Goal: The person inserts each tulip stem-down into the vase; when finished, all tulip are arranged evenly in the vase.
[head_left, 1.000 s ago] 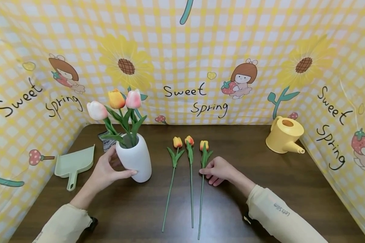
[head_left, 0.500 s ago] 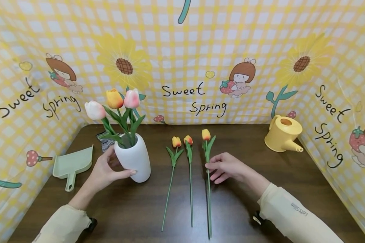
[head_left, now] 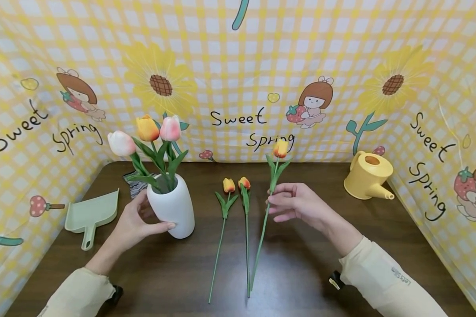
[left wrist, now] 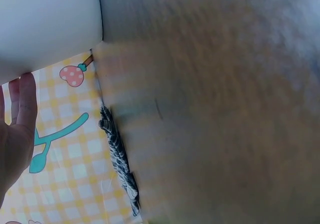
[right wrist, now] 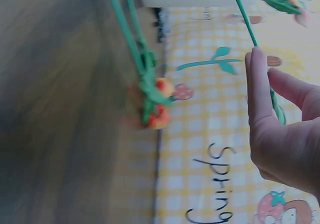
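My left hand point(head_left: 132, 224) grips a white vase point(head_left: 173, 211), its thumb across the front and the fingers round the far side. Two pinkish-white tulips point(head_left: 121, 143) and an orange-yellow tulip point(head_left: 147, 127) stand in the vase. My right hand point(head_left: 303, 206) pinches another orange-yellow tulip point(head_left: 280, 149) by the stem, just below its leaves. That tulip tilts, flower up, and whether its lower end touches the table cannot be told. Two more orange-yellow tulips, one left point(head_left: 228, 185) and one right point(head_left: 244, 183), lie on the table between the hands.
A yellow watering can point(head_left: 369, 176) stands at the back right of the dark table point(head_left: 313, 273). At the left lie a pale green dustpan point(head_left: 93, 211) and a striped grey cloth point(head_left: 134, 184), partly behind the vase. Checked fabric point(head_left: 238, 66) hangs round the back and sides.
My right hand has raised the tulip off the table, flower end up, and moved it slightly right and away from me. The left hand stays on the vase.
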Available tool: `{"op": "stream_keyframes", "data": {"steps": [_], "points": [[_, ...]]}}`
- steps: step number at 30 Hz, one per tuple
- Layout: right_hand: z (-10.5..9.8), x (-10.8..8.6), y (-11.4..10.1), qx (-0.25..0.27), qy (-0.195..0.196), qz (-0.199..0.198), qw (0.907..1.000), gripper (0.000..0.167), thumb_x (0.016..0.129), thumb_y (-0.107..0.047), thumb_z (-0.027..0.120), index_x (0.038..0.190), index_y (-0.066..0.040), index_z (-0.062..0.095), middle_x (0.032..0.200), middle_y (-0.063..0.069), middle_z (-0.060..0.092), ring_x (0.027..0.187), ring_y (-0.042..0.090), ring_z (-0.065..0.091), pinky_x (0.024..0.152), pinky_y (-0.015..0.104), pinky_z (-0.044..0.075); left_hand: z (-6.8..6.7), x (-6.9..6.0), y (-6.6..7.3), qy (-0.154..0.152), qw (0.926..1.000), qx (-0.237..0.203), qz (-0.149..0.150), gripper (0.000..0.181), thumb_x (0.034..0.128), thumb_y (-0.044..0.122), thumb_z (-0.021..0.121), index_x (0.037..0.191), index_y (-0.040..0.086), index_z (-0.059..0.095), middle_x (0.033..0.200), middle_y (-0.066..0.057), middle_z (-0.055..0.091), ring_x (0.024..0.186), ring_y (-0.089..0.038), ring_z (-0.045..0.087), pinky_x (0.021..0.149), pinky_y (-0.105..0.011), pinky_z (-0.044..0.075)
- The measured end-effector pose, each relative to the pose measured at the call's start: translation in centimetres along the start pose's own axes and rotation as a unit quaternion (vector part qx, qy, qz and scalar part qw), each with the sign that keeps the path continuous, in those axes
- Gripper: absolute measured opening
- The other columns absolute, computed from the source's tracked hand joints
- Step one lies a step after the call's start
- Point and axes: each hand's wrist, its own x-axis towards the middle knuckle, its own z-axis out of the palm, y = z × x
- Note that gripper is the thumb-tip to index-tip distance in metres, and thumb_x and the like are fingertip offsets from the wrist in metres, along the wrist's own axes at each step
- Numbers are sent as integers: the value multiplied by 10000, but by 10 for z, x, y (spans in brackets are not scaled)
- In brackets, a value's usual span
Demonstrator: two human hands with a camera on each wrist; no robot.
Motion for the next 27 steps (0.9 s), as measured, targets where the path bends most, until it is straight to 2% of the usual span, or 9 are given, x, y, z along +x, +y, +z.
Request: {"op": "stream_keyframes", "data": {"steps": [4, 9, 16, 19, 24, 27], "points": [[8, -3, -17, 465, 3, -600, 9971, 159, 988, -66, 658, 1136, -19, 624, 1028, 129, 741, 987, 275, 731, 823, 508, 590, -1, 0, 1, 15, 10000, 33, -45, 910, 664, 53, 960, 1429, 200, 488, 1236, -38, 647, 1051, -144, 673, 849, -226, 568], [25, -5, -37, 1060, -58, -1484, 9832, 85, 998, -34, 631, 1073, -9, 599, 1007, 131, 719, 1022, 321, 720, 831, 525, 580, -1, 0, 1, -1, 10000, 48, -67, 912, 667, 46, 957, 1432, 205, 485, 1243, -38, 646, 1057, -140, 671, 847, -235, 572], [51, -5, -62, 1229, -64, -2269, 9661, 114, 998, -34, 625, 1109, -27, 597, 1079, 142, 698, 988, 303, 729, 790, 514, 599, 1, 0, 0, -19, 10000, -63, -62, 907, 665, 31, 954, 1427, 185, 486, 1241, -50, 647, 1043, -146, 683, 839, -259, 582], [61, -5, -71, 1380, -10, -2677, 9536, 112, 1003, -20, 608, 1115, -30, 600, 1083, 141, 699, 987, 302, 728, 780, 510, 603, 1, 0, -1, -19, 9999, -93, -45, 907, 662, 24, 953, 1426, 177, 489, 1239, -56, 649, 1051, -149, 681, 846, -256, 579], [78, -1, -83, 1642, 90, -3368, 9271, 126, 996, 36, 577, 1098, -28, 617, 1046, 137, 712, 941, 283, 733, 792, 529, 597, 0, 0, -1, 19, 10000, -54, -61, 904, 654, 19, 956, 1417, 172, 495, 1227, -55, 651, 1051, -140, 678, 848, -239, 574], [87, 4, -88, 1648, 201, -3621, 9172, 150, 986, 45, 586, 1094, -50, 628, 1038, 124, 714, 928, 279, 734, 814, 539, 590, 0, 1, 0, 9, 10000, -36, -71, 895, 659, 20, 954, 1413, 169, 494, 1219, -56, 653, 1043, -134, 683, 842, -236, 575]]}}
